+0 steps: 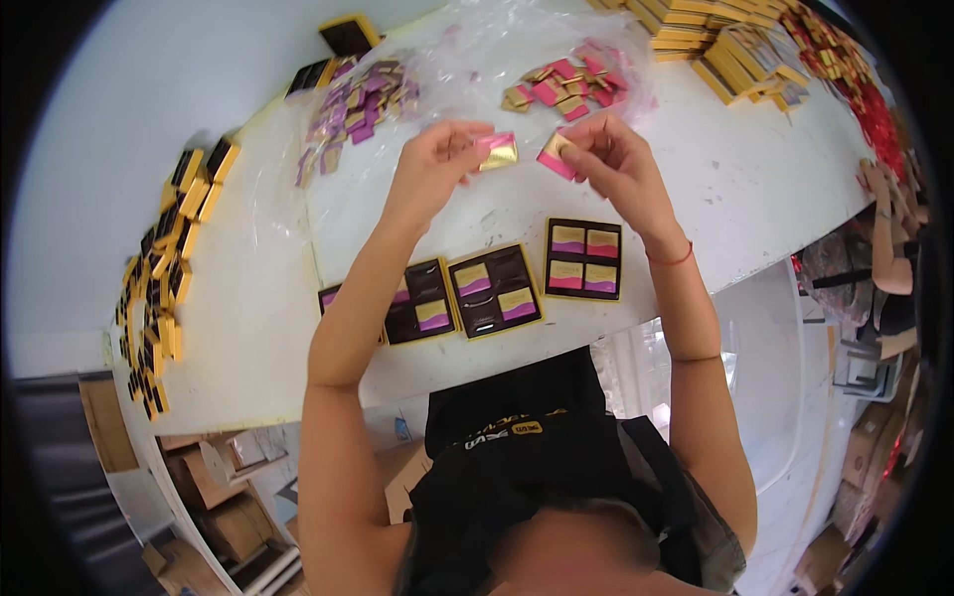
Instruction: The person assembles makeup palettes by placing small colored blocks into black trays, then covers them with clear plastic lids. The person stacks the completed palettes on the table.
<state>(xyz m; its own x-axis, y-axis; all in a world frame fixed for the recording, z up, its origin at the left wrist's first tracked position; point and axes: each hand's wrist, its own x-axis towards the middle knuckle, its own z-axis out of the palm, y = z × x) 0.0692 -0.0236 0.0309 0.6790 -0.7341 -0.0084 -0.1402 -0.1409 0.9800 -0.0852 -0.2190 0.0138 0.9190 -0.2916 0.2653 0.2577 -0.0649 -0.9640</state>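
My left hand pinches a small pink-and-gold wrapped square by its left edge. A similar pink-and-gold wrapped square is between the thumb and fingers of my right hand. Both are held above the white table, apart from each other. Below them, a yellow-edged dark box has a wrapped square in every compartment. In the box beside it, two purple-and-gold squares lie diagonally, with two bare compartments. Another partly filled box stands further left; my left forearm hides part of the row.
Loose purple-and-gold squares and pink-and-gold squares lie on clear plastic film. Yellow-and-black boxes line the table's left edge. Yellow boxes and red items are piled far right. Another person's arm shows at right.
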